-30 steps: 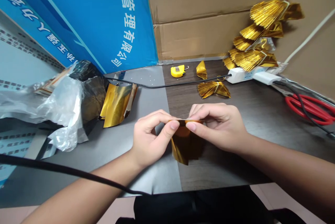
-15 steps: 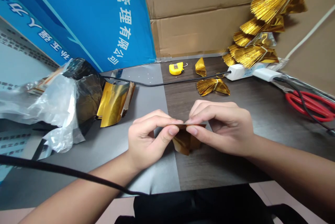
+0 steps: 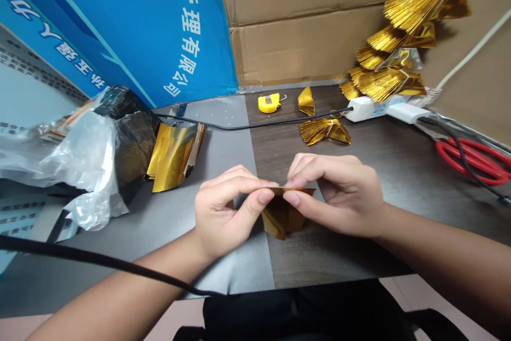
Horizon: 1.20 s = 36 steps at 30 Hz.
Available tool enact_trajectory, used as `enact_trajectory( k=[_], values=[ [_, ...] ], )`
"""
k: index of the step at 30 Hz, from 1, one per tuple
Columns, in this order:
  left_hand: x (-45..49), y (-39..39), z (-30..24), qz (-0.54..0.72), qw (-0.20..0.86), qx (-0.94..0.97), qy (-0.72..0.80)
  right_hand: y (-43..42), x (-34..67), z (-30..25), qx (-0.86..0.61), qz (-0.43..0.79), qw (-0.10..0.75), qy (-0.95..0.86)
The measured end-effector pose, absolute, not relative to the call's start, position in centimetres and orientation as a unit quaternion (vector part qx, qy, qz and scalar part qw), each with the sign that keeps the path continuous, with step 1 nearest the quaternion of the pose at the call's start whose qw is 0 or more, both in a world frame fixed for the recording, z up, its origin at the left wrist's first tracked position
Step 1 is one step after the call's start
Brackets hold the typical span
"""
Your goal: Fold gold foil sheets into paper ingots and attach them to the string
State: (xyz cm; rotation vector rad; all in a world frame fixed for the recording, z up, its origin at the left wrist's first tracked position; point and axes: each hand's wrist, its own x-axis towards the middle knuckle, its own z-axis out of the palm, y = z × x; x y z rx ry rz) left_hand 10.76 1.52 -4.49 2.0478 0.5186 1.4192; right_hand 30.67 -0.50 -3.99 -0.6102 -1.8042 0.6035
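Observation:
Between my hands is a sheet of gold foil paper, its top edge folded and its lower part hanging down above the table. My left hand pinches the left end of that edge between thumb and fingers. On the right end, my right hand does the same, its fingertips close to the left ones. Beyond the hands lies a pleated gold paper bundle tied at its middle. A small folded gold piece rests behind it. To the left, a stack of gold paper sheets leans out of a plastic wrapper.
A yellow tape measure sits near the cardboard wall. Several tied gold fans are piled by a white power strip. Red-handled scissors lie at right. A black cable crosses the table; clear plastic is at left.
Both hands keep their pinch in nearly the same place. The hanging part of the gold paper has shifted slightly downward.

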Motion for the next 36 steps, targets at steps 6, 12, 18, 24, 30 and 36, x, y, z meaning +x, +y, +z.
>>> enact_trajectory(
  k=[6, 12, 18, 24, 30, 36],
  values=[
    [10.9, 1.4, -4.2, 0.513, 0.295, 0.770, 0.239, -0.6, 30.5, -3.7, -0.301, 0.296, 0.507, -0.751],
    [11.0, 1.5, -4.2, 0.498, 0.310, 0.767, 0.262, -0.4, 30.5, -3.3, -0.348, 0.266, 0.475, -0.763],
    [11.1, 1.3, -4.2, 0.464, 0.320, 0.752, 0.342, -0.3, 30.3, -3.6, -0.373, 0.258, 0.487, -0.747],
    [11.1, 1.9, -4.3, 0.443, 0.376, 0.719, 0.380, 0.1, 30.1, -4.0, -0.429, 0.317, 0.507, -0.678],
    [11.5, 2.2, -4.6, 0.369, 0.509, 0.702, 0.335, 0.5, 30.3, -4.4, -0.434, 0.308, 0.517, -0.670],
    [11.6, 2.4, -4.8, 0.336, 0.514, 0.693, 0.378, 1.1, 30.6, -4.8, -0.453, 0.286, 0.498, -0.682]
  ],
)
